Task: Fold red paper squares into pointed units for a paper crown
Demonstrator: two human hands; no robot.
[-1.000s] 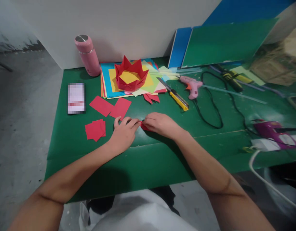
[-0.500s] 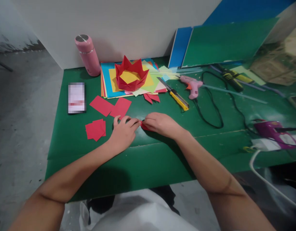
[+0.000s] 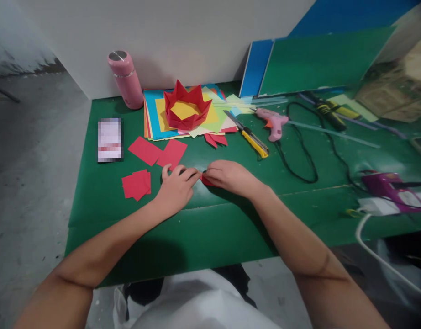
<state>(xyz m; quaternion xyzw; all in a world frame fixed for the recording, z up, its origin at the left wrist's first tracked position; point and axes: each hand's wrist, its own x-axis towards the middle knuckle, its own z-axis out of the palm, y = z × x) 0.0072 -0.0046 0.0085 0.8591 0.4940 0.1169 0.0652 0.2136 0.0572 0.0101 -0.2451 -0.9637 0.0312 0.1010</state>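
Right hand [image 3: 229,178]: palm down, fingers bunched together on a small red paper [image 3: 208,181], holding it against the green worktop [image 3: 217,233]. Most of the piece is covered; only its left end shows. Left hand [image 3: 176,189]: fingers loosely parted and bent, foremost fingertips at that same left end. Cannot tell whether they pinch the paper or only steady it. Paper lies about midway between the worktop's front and back edges.

Just beyond the left hand, two red rectangles [image 3: 145,151], corners meeting. Toward the left edge, a few overlapping red squares [image 3: 136,185].

Farther out, at the back edge: a stack of coloured sheets [image 3: 151,114], bearing a pointed red paper ring [image 3: 187,123]. Folded red pieces [image 3: 215,140] by the stack's front side. Yellow cutter [image 3: 255,144] angled right of these, blade end over the sheets. Pink glue gun [image 3: 275,124] next, black cord [image 3: 311,171] looping rightward.

Back left corner: pink flask [image 3: 126,84], upright. Near the left edge, a pale rectangular item [image 3: 109,139], detail blurred out. Far right, toward the front edge: purple box [image 3: 385,187] against a white power strip [image 3: 375,207].
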